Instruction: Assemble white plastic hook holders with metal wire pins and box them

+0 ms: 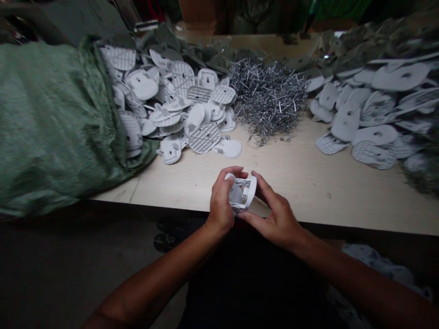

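Between my two hands, over the table's front edge, is a white plastic clip with two oval plates standing face to face and ribs showing on the inside. My left hand is closed round its left plate, thumb on the near side. The fingertips and thumb of my right hand press on the right plate's rim. What lies between the two plates is too small to make out fully.
On the wooden table, loose white plastic plates are heaped at left and more plates at right. A pile of metal springs sits between them. A green woven sack lies on the left end.
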`<state>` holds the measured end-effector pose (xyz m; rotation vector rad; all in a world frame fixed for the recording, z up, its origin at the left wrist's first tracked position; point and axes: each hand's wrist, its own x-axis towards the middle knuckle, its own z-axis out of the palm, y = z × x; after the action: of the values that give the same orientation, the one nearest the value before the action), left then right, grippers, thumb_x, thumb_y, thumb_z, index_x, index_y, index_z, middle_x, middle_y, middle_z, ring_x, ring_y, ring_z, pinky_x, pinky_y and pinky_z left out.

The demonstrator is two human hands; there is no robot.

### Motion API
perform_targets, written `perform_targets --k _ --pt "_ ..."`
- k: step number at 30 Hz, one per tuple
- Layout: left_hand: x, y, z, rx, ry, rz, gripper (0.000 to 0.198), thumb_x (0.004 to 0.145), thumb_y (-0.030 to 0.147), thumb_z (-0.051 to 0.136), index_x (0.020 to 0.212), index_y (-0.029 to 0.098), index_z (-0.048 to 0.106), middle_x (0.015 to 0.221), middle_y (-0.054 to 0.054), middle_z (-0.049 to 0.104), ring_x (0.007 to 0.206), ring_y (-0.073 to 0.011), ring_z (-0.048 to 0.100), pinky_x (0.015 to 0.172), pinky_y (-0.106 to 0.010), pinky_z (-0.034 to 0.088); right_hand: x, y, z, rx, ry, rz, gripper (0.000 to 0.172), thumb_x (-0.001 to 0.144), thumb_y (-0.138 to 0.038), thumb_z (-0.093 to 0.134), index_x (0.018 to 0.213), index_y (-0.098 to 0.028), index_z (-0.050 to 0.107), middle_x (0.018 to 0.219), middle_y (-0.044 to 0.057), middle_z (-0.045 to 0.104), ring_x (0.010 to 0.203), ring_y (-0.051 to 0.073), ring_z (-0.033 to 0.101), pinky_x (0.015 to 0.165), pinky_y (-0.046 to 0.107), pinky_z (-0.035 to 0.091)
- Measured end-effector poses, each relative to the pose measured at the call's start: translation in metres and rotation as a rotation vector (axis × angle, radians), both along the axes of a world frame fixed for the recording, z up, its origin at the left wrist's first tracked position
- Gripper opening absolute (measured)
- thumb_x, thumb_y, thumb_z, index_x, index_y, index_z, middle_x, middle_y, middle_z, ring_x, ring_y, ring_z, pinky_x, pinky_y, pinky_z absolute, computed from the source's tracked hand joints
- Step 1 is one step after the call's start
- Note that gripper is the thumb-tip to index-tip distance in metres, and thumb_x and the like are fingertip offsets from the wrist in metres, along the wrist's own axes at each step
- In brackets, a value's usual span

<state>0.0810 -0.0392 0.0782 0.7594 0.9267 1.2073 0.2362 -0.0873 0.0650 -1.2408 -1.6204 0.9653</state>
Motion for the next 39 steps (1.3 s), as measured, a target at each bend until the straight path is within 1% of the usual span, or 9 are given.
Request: perform_targets --k 10,17,20,22,25,28,33,36,39 --pt "0.001 0.007 0.013 0.021 -0.026 0.013 0.035 0.089 0.030 0.058 0.119 0.019 0.072 0.110 -0.007 0.078 0.097 -0.0216 0.072 0.082 -0.029 0.054 -0.004 0.013 0.006 -0.051 0.248 0.096 0.102 0.087 -0.026 0.091 0.171 -0.038 0.035 0.168 0.008 0.053 0.150 0.033 0.056 0.126 0.055 0.046" --pt "0.000 0.020 -0.019 -0.020 0.074 -0.056 0.051 0.079 0.018 0.065 0.129 0.017 0.071 0.119 -0.010 0.080 0.106 -0.0250 0.075 0.092 -0.034 0.057 0.041 0.037 0.001 0.060 -0.125 0.232 0.102 0.089 -0.025 0.087 0.174 -0.038 0.031 0.169 0.010 0.051 0.152 0.034 0.054 0.126 0.059 0.044" --pt "-0.002 0.024 -0.035 0.073 0.218 -0.074 0.051 0.075 0.016 0.068 0.126 0.017 0.072 0.121 -0.010 0.080 0.111 -0.0263 0.074 0.100 -0.037 0.056 0.052 0.049 0.002 0.134 -0.298 0.384 0.097 0.092 -0.015 0.075 0.175 -0.037 0.029 0.173 0.010 0.045 0.158 0.031 0.045 0.129 0.058 0.040" --pt "-0.005 0.030 -0.042 0.166 0.348 -0.089 0.047 0.079 0.018 0.069 0.126 0.018 0.072 0.126 -0.011 0.079 0.117 -0.0270 0.073 0.107 -0.040 0.054 0.054 0.059 0.000 0.151 -0.368 0.388 0.091 0.093 -0.012 0.070 0.173 -0.036 0.034 0.174 0.010 0.044 0.160 0.029 0.043 0.129 0.056 0.038" --pt "-0.016 0.041 -0.046 0.251 0.581 -0.098 0.051 0.085 0.022 0.071 0.136 0.018 0.066 0.134 -0.013 0.075 0.125 -0.0281 0.071 0.112 -0.044 0.052 0.060 0.076 -0.008 0.175 -0.412 0.248 0.079 0.094 -0.016 0.071 0.167 -0.034 0.048 0.170 0.011 0.049 0.156 0.029 0.048 0.128 0.057 0.041" --pt "-0.031 0.049 -0.042 0.248 0.734 -0.130 0.059 0.085 0.024 0.072 0.143 0.018 0.060 0.135 -0.015 0.074 0.126 -0.0291 0.071 0.113 -0.047 0.053 0.084 0.100 -0.019 0.179 -0.412 0.011 0.064 0.094 -0.022 0.071 0.157 -0.027 0.061 0.157 0.012 0.064 0.144 0.031 0.062 0.124 0.056 0.046" --pt "-0.043 0.049 -0.028 0.290 0.909 -0.309 0.067 0.081 0.019 0.070 0.148 0.021 0.059 0.140 -0.015 0.073 0.130 -0.0318 0.069 0.116 -0.050 0.050 0.144 0.152 -0.024 -0.064 -0.363 -0.487 0.056 0.089 -0.027 0.073 0.143 -0.014 0.072 0.136 0.017 0.076 0.111 0.031 0.076 0.106 0.046 0.057" --pt "-0.036 0.044 -0.020 0.260 0.977 -0.389 0.076 0.082 0.022 0.070 0.156 0.020 0.053 0.141 -0.017 0.071 0.124 -0.0327 0.071 0.110 -0.051 0.053 0.166 0.185 -0.019 -0.134 -0.320 -0.623 0.051 0.085 -0.025 0.074 0.134 -0.011 0.076 0.128 0.018 0.078 0.107 0.031 0.075 0.105 0.044 0.055" --pt "-0.027 0.040 -0.016 0.268 0.995 -0.435 0.085 0.081 0.023 0.071 0.163 0.021 0.048 0.145 -0.017 0.068 0.124 -0.0326 0.070 0.108 -0.048 0.055 0.171 0.211 -0.016 -0.171 -0.257 -0.666 0.033 0.080 -0.021 0.076 0.112 -0.014 0.081 0.106 0.013 0.082 0.105 0.030 0.075 0.103 0.039 0.055"
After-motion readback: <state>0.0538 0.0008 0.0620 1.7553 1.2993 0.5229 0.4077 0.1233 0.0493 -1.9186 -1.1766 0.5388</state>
